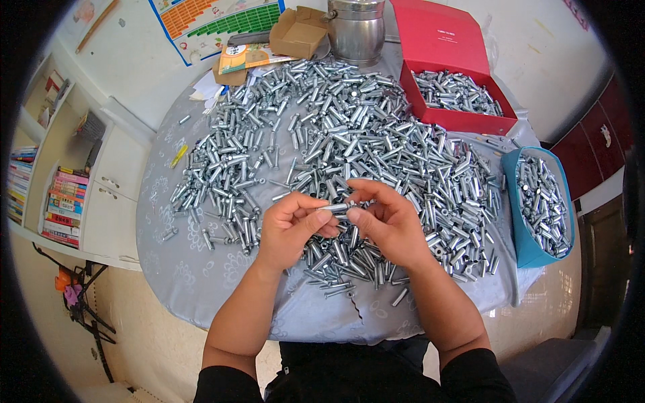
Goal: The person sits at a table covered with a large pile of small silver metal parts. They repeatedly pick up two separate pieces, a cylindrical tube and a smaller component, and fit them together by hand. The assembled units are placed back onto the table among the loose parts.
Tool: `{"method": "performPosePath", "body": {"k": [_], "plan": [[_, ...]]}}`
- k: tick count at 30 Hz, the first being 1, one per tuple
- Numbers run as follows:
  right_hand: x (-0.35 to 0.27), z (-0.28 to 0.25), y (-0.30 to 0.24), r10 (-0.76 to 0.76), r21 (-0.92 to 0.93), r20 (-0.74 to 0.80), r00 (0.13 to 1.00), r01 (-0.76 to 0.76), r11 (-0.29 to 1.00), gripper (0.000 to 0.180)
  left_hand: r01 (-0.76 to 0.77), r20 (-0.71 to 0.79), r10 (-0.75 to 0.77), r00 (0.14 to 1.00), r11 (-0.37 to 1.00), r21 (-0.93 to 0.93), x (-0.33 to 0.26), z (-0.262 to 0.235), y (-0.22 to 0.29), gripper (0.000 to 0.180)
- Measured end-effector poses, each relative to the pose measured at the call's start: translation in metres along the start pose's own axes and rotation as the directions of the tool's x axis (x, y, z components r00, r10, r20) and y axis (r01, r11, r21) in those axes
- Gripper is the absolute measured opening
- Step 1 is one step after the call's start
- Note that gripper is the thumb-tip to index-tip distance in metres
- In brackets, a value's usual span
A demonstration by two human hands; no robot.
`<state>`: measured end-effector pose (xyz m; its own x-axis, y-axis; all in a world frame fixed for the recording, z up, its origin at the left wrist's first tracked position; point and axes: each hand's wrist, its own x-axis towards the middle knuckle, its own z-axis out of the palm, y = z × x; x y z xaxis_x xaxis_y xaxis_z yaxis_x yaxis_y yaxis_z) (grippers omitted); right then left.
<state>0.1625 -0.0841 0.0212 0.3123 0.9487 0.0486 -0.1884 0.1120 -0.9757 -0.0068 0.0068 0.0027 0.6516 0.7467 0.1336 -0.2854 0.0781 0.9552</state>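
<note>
A small silvery metal sleeve is pinched between the two hands, just above the near part of a round table: the left hand is closed on its left end with thumb and fingertips, and the right hand is closed on its right end in the same way, so that only the middle of the piece is left showing. The part is judged to be light for its size, rigid and smooth, likely a little slippery where plated, and not fragile; it would best be gripped at the ends across its round body, as it is held now. Whether a bolt is seated inside it cannot be told. Below and beyond the hands, a broad heap of like metal sleeves and bolts is spread over the table, which is covered with a pale patterned tablecloth. A red cardboard box with its lid raised is filled with more pieces at the far right, and a blue tub, also filled, is set at the right edge. A steel pot and a small brown carton stand at the far side. A white shelf unit with books is seen at the left, and a coloured wall chart above.
</note>
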Motion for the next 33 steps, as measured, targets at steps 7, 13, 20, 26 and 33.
{"method": "performPosePath", "body": {"k": [7, 13, 20, 26, 33], "plan": [[0.002, -0.005, 0.004, 0.012, -0.04, 0.051, 0.999, -0.01, 0.999, 0.02, -0.001, -0.022, 0.002, 1.0, 0.999, 0.035, 0.0, -0.003, -0.005, 0.013], [0.002, -0.01, 0.006, 0.112, -0.077, 0.06, 0.992, -0.108, 0.991, 0.021, -0.007, -0.032, 0.008, 0.999, 1.0, 0.025, 0.0, -0.001, -0.003, 0.012], [0.003, -0.011, 0.009, 0.113, -0.05, 0.076, 0.991, -0.109, 0.993, 0.025, -0.007, -0.019, 0.008, 1.0, 1.0, 0.018, 0.0, -0.001, -0.005, 0.012], [0.003, -0.011, 0.006, 0.146, -0.085, 0.059, 0.987, -0.141, 0.986, 0.025, -0.009, -0.005, 0.009, 1.0, 1.0, 0.017, -0.001, -0.002, -0.005, 0.013], [0.004, -0.009, 0.005, 0.188, -0.024, 0.077, 0.979, -0.186, 0.982, 0.022, -0.012, -0.011, 0.012, 1.0, 1.0, -0.005, 0.001, -0.004, -0.008, 0.014]]}}
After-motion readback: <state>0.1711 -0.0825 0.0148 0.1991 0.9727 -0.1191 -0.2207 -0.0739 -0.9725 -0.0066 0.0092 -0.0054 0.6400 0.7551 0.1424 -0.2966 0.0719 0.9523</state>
